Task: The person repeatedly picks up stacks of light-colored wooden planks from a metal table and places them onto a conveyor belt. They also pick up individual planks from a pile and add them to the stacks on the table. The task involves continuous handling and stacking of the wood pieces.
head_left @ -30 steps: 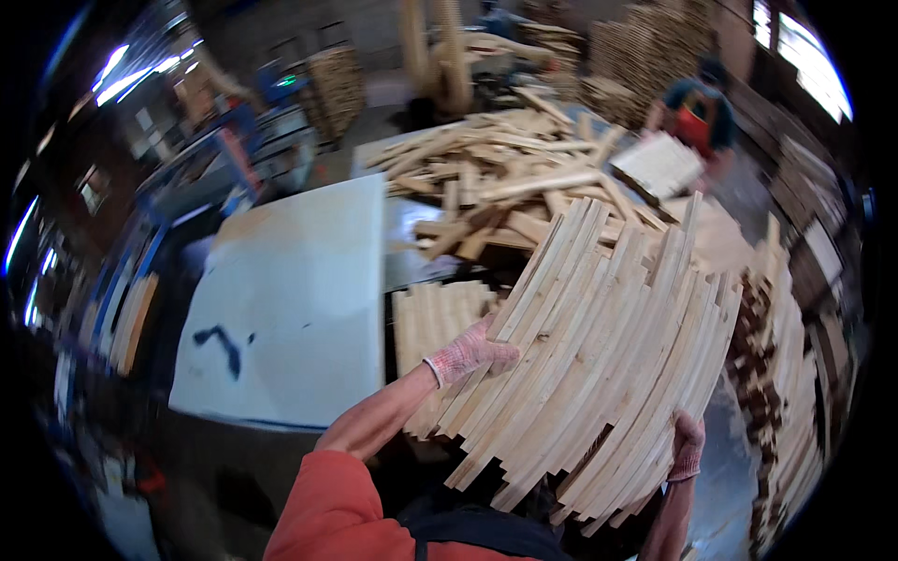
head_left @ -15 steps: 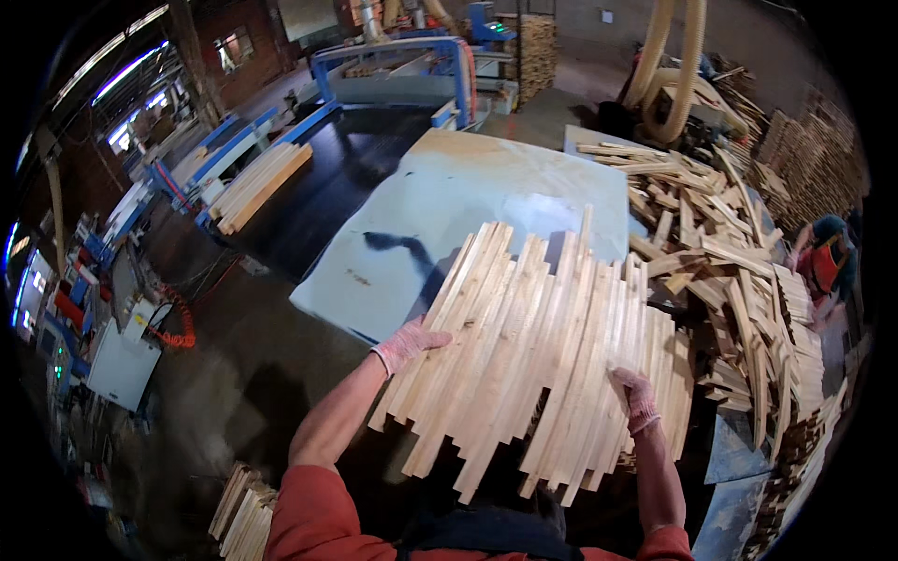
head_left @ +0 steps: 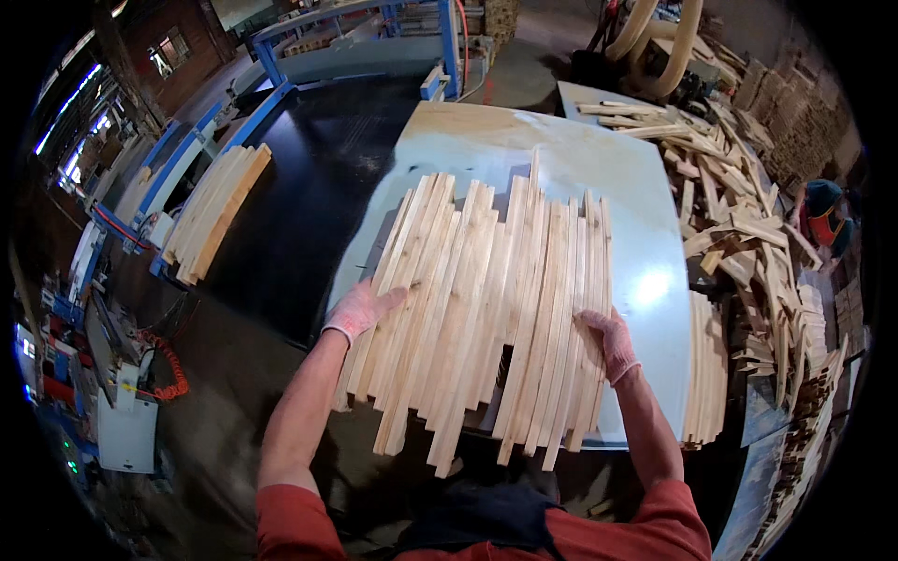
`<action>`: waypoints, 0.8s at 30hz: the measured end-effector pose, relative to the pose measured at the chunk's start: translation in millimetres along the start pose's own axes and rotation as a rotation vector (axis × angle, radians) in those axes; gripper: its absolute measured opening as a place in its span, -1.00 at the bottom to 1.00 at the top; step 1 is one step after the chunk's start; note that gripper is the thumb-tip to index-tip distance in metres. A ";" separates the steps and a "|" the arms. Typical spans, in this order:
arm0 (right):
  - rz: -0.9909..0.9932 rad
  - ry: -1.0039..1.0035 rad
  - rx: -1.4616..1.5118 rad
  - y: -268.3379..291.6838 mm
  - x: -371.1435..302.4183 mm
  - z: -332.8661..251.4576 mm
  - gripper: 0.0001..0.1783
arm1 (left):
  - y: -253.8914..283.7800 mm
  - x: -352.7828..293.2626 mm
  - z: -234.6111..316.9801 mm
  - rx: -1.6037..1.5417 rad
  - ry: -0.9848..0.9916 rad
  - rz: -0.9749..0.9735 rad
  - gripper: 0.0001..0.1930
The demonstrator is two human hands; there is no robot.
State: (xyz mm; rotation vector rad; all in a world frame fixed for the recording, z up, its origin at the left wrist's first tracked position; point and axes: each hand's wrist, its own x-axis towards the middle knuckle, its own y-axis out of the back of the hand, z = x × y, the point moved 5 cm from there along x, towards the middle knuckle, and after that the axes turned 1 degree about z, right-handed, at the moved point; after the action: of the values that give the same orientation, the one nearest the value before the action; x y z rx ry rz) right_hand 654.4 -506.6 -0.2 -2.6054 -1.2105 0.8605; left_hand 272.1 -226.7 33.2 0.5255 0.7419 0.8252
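A wide bundle of pale wooden strips (head_left: 477,309), side by side with uneven ends, lies between my hands above the near part of a light blue-grey tabletop (head_left: 636,262). My gloved left hand (head_left: 360,310) grips its left edge, thumb over the top strips. On the right edge, my gloved right hand (head_left: 610,341) presses inward, its thumb on top as well. The fingers under both edges are hidden. The strips' near ends jut past the table's front edge toward my body. Whether the bundle rests fully on the surface I cannot tell.
Left of the tabletop is a black belt (head_left: 309,178) with a row of wooden boards (head_left: 220,210), below a blue machine frame (head_left: 355,19). At right stand stacked strips (head_left: 706,374) and a heap of loose wood pieces (head_left: 739,215). Another person (head_left: 823,220) is at far right.
Both hands have carried the bundle left, away from the stack at right and over the tabletop. That stack now shows apart from it. The view has shifted too.
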 end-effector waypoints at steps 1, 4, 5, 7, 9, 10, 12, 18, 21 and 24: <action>0.010 0.003 0.002 -22.6 12.8 4.5 -0.33 | 20.4 14.1 -11.0 0.077 -0.004 0.086 0.04; 0.013 0.019 0.000 -96.3 54.9 20.7 -0.37 | 79.9 49.4 -47.8 0.292 0.064 0.267 0.10; 0.007 0.023 0.003 -118.5 64.6 28.8 -0.38 | 94.1 57.1 -54.9 0.359 0.142 0.262 0.13; -0.009 0.022 0.056 -178.7 74.7 33.2 -0.36 | 126.0 68.2 -70.5 0.423 0.250 0.247 0.15; -0.018 0.019 0.105 -227.3 99.8 58.8 -0.34 | 163.9 79.3 -89.3 0.417 0.307 0.231 0.16; -0.020 0.019 0.131 -253.5 108.8 69.4 -0.33 | 183.4 85.8 -103.9 0.415 0.306 0.252 0.15; -0.048 0.023 0.130 -310.6 125.0 91.1 -0.26 | 220.7 99.9 -139.2 0.415 0.299 0.294 0.14; -0.093 -0.016 0.106 -474.7 128.3 121.8 -0.40 | 320.2 149.6 -262.1 0.704 0.221 0.474 0.08; -0.084 -0.011 0.021 -537.5 136.8 143.0 -0.47 | 371.6 164.3 -303.8 0.753 0.279 0.427 0.05; -0.025 0.081 -0.073 -585.8 153.3 174.5 -0.50 | 408.3 171.1 -339.5 0.748 0.244 0.431 0.03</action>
State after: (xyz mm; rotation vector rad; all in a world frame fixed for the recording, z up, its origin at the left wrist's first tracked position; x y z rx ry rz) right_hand 251.4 -22.1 -4.2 -2.6472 -1.2734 0.7115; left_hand -96.0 192.5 27.2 1.3026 1.1930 1.0104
